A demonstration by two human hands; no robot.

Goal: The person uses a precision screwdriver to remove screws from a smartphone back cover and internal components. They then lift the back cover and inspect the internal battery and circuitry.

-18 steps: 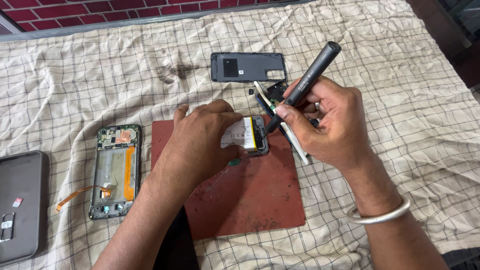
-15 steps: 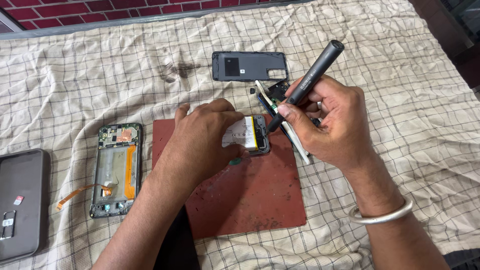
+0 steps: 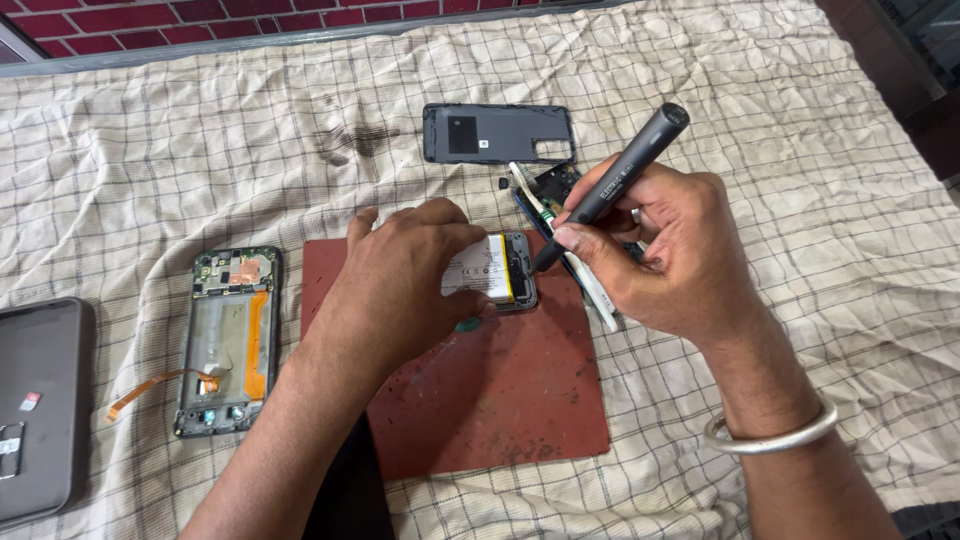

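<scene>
My left hand [image 3: 405,280] presses down on an opened phone [image 3: 500,270] lying on a dark red mat [image 3: 500,400]; the phone's white battery and top end stick out past my fingers. My right hand [image 3: 670,250] grips a dark grey pen-shaped electric screwdriver [image 3: 625,175], held at a slant with its tip touching the phone's top right corner. A silver bangle sits on that wrist. Beneath my right hand lie a white tool and small circuit parts [image 3: 550,190].
A dark grey phone back cover [image 3: 497,133] lies at the far side of the checked cloth. A bare phone frame with orange flex cables [image 3: 228,340] lies left of the mat. A grey device [image 3: 40,400] sits at the left edge.
The screwdriver has tilted slightly and its tip has settled on the phone's corner. My left hand holds the phone in the same place.
</scene>
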